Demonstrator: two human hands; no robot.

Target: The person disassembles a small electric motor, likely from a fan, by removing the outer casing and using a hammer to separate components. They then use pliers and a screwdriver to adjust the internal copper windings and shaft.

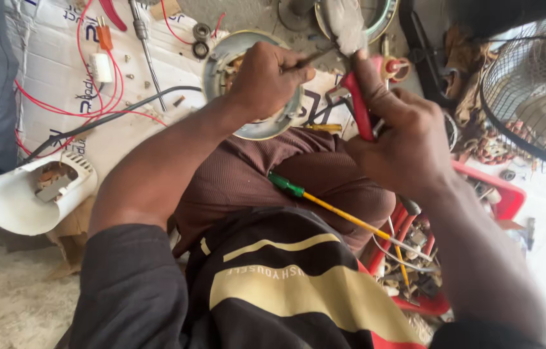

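Note:
My left hand (269, 77) is closed around a round metal motor housing (260, 126) held over my lap, with a thin dark wire or rod pinched in the fingers. My right hand (402, 139) grips a red-handled tool (358, 106), probably pliers. Its grey head (345, 26) is blurred and points up past the housing's right side. The two hands are close together, a few centimetres apart. The inside of the housing is mostly hidden by my left hand.
A green and yellow screwdriver (324, 203) lies across my lap. A red tray (502, 194) of small parts sits at right, below a wire fan guard (537, 90). A white plastic casing (34, 194), red wires (92, 84), another screwdriver (145, 45) and two metal rings (200, 39) lie on a white sheet.

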